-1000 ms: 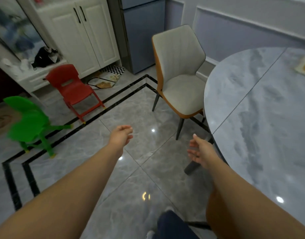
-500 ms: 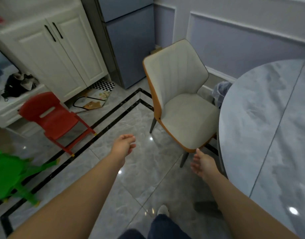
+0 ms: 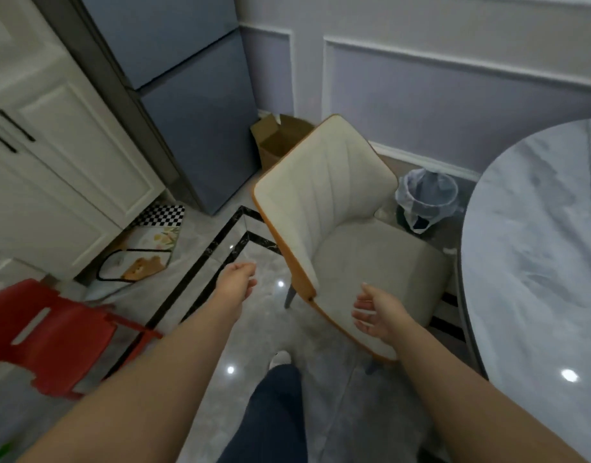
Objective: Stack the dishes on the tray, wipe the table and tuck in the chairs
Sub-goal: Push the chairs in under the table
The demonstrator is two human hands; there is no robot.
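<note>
Both hands (left [image 3: 238, 281], right [image 3: 378, 315]) hang spread and empty beside the chair [image 3: 340, 228].

Soft, even indoor light is glinting as small white spots off the glossy floor [image 3: 280, 284] and table [image 3: 569, 375], while the edges toward nine o'clock are perhaps smearing from motion.

Floor: glossy grey marble tiles [image 3: 160, 295] — black inlaid border, light spots.
Walls: lavender panelled wall [image 3: 437, 95].
Furniture: white cabinet [image 3: 63, 182], blue-grey refrigerator [image 3: 194, 105] — adjacent.
</note>
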